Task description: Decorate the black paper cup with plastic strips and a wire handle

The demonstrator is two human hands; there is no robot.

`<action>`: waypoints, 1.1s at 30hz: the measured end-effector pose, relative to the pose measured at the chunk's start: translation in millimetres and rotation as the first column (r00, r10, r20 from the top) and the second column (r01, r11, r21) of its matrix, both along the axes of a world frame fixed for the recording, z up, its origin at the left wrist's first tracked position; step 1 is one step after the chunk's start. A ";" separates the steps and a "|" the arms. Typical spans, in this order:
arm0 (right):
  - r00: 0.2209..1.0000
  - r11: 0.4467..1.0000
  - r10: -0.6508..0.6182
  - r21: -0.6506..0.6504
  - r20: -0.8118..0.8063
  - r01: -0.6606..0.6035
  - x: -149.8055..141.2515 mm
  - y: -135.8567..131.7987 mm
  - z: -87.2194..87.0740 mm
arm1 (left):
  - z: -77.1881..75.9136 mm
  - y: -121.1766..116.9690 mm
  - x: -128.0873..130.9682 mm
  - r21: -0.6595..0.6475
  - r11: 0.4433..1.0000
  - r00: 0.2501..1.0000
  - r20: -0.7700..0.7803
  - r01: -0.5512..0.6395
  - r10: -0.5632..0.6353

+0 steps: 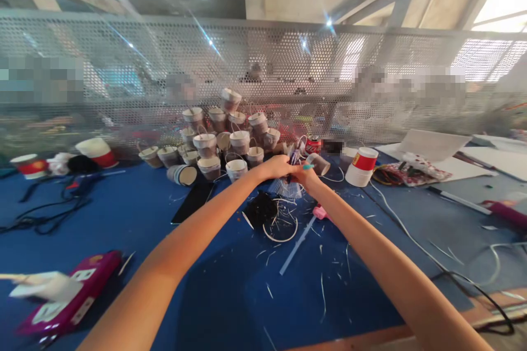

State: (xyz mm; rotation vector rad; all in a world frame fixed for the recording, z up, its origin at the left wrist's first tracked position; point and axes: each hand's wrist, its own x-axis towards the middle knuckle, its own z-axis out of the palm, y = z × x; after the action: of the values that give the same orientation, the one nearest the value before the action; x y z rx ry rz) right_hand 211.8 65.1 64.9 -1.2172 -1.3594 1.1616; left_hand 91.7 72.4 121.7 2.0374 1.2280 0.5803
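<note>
Both my arms reach out over a blue table point(230, 290). My left hand point(276, 166) and my right hand point(305, 173) meet above it, fingers closed around a small thing I cannot make out, with a bit of purple showing between them. A small paper cup point(319, 164) lies on its side right behind my right hand. Under the hands lie a clear plastic piece point(288, 188), a black clump point(259, 209) and a white ring of cut paper rim point(280, 230).
A heap of small paper-cup baskets with handles point(224, 140) is piled against a perforated metal screen point(263, 71). A red can point(313, 145), stacked red-and-white cups point(361, 166), a black phone point(192, 202), a power strip point(68, 301), cables point(45, 214) and white paper scraps lie around.
</note>
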 end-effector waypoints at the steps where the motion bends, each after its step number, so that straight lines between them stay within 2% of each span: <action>1: 0.999 1.000 -0.003 0.009 0.032 0.003 -2.1 2.5 -0.6 | -0.4 -1.6 -0.3 0.060 0.998 0.999 -0.025 -0.033 0.035; 3: 0.995 1.000 0.000 0.012 0.102 -0.002 -4.5 8.2 0.3 | -3.8 -1.5 -3.5 0.087 0.984 0.987 0.065 -0.152 0.147; 5: 0.984 1.000 0.021 -0.003 0.180 -0.021 -5.1 14.4 3.4 | -10.0 2.3 -9.1 -0.032 0.970 0.944 0.221 -0.242 0.243; 8: 0.952 0.997 0.074 -0.053 0.298 -0.061 -4.7 22.2 10.5 | -20.5 8.7 -16.0 -0.177 0.951 0.897 0.323 -0.255 0.301; 11: 0.922 0.990 0.128 -0.108 0.366 -0.095 -2.8 24.7 20.9 | -24.8 11.2 -17.1 -0.234 0.933 0.855 0.387 -0.272 0.346; 13: 0.919 0.984 0.164 -0.128 0.359 -0.125 0.7 22.9 30.0 | -21.9 10.6 -16.7 -0.255 0.920 0.817 0.429 -0.299 0.385; 16: 0.945 0.959 0.247 -0.196 0.213 -0.207 9.1 18.3 42.0 | -12.9 8.1 -18.9 -0.276 0.900 0.759 0.486 -0.336 0.433; 19: 0.971 0.959 0.197 -0.230 0.138 -0.162 15.6 18.2 42.7 | -7.5 5.9 -23.2 -0.299 0.880 0.712 0.517 -0.370 0.475; 25: 0.954 0.989 0.037 -0.147 0.297 0.008 10.0 34.0 14.4 | -14.2 8.2 -22.7 -0.288 0.841 0.629 0.564 -0.457 0.535; 27: 0.940 0.994 -0.007 -0.099 0.341 0.043 7.4 37.2 10.2 | -15.3 9.4 -21.0 -0.292 0.832 0.589 0.597 -0.472 0.544; 33: 0.916 0.998 -0.058 -0.004 0.397 0.065 14.6 37.2 21.1 | -10.8 13.3 -22.1 -0.286 0.834 0.415 0.763 -0.472 0.496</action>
State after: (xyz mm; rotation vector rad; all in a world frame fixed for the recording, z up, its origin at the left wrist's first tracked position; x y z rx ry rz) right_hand 226.3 102.3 85.9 -1.5572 -1.5962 0.9110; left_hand 69.6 85.7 110.8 1.0291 1.1615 1.5770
